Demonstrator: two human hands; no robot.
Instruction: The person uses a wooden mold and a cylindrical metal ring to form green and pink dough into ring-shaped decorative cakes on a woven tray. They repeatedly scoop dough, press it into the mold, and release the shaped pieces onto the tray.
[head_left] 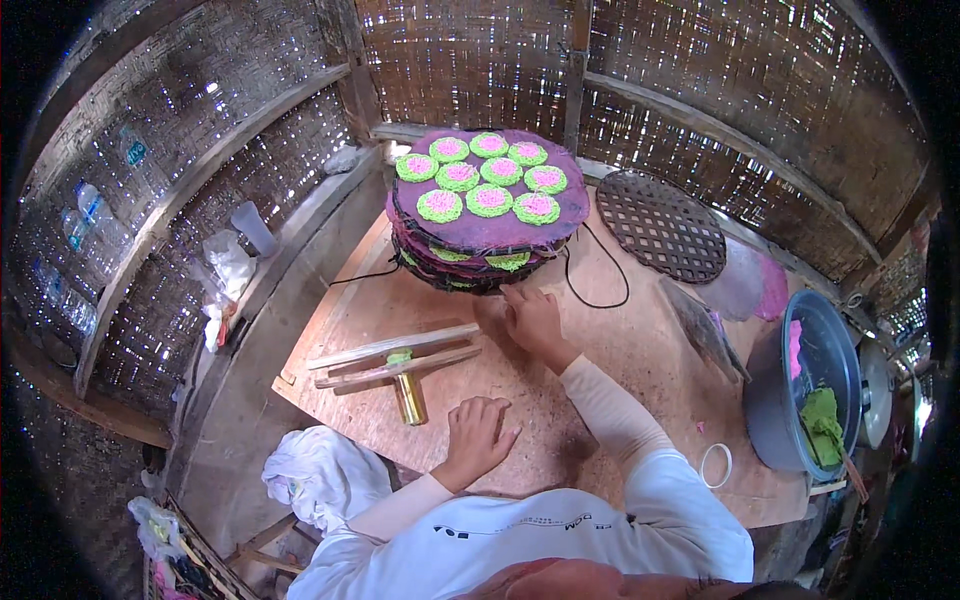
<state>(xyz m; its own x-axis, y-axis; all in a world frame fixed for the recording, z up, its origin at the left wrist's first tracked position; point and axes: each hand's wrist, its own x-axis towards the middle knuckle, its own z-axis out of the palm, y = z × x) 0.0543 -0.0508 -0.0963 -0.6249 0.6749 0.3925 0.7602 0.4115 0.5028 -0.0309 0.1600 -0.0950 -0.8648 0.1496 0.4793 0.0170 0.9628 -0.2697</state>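
Observation:
My left hand rests on the wooden tabletop near its front edge, holding nothing, fingers apart. Farther forward, my right hand reaches to the foot of a stack of round dark woven trays; its fingers are stretched out at the lowest edge, and I cannot tell if they touch it. A purple sheet covers the top of the stack. On it lie several round, stringy cakes, green with pink middles. Left of my hands is a press with two wooden bars and a brass-coloured cylinder, with green dough at the joint.
A grey tub holding green dough and pink dough stands at the right. Behind it lie a flat woven tray and purple sheets. A white ring sits nearby. White cloth hangs at the left corner.

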